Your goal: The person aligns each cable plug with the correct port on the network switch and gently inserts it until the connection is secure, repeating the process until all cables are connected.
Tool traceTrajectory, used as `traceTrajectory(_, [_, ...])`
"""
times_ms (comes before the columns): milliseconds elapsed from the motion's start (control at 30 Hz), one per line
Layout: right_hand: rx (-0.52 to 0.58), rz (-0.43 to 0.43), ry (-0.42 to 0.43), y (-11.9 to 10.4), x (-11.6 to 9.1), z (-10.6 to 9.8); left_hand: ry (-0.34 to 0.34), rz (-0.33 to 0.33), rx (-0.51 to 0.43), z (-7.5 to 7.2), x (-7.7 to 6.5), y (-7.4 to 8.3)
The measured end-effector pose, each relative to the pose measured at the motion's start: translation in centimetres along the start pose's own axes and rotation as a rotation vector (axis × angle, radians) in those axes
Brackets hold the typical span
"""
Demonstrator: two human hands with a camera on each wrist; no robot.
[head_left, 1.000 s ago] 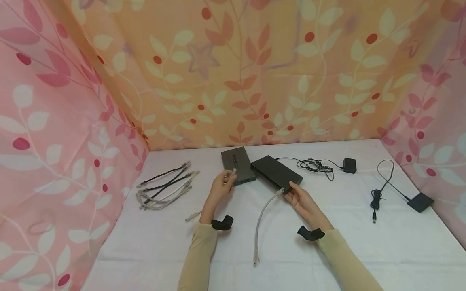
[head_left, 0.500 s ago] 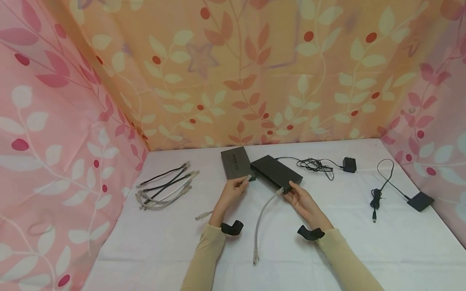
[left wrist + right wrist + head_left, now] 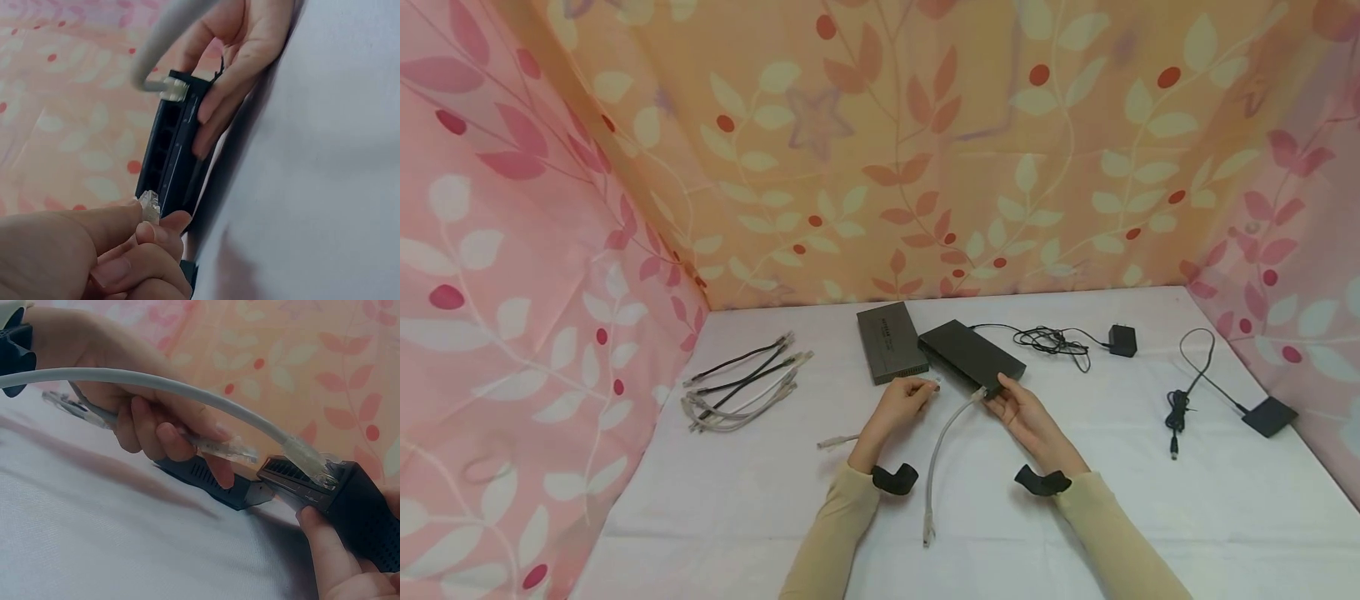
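Switch (image 3: 972,357) holds grey cable (image 3: 932,467) in end of socket row (image 3: 161,144); left fingers (image 3: 147,265) pinch clear plug (image 3: 149,206); right fingers (image 3: 325,550) grip switch.

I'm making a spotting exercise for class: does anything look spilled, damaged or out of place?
Nothing stands out: no spill or visible damage. The loose cables lie crossed in a pile, and the box in the right hand sits angled, but neither looks odd.

The right hand (image 3: 1028,423) grips a black box (image 3: 970,356) while the left hand (image 3: 895,410) holds a gray cable (image 3: 838,441).
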State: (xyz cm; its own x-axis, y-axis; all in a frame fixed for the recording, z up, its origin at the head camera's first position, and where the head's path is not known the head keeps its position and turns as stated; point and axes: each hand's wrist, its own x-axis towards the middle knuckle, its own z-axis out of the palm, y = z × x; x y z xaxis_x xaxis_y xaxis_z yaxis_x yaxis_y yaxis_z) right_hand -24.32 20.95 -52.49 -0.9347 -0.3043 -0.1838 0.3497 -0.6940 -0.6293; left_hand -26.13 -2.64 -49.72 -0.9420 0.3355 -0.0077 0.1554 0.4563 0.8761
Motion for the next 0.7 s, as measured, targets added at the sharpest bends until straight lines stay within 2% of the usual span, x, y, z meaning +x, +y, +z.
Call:
traceTrajectory(233, [0.018,0.009,0.018,0.0,0.1,0.0,-0.044,0.003,0.02,1.3,0.0,0.7])
traceTrajectory(500, [0.009,0.008,0.014,0.1,0.1,-0.1,-0.06,0.024,0.007,2.2,0.2,0.9])
traceTrajectory(700, [-0.006,0.005,0.012,0.0,0.1,0.0,-0.07,-0.005,-0.004,2.6,0.5,1.1])
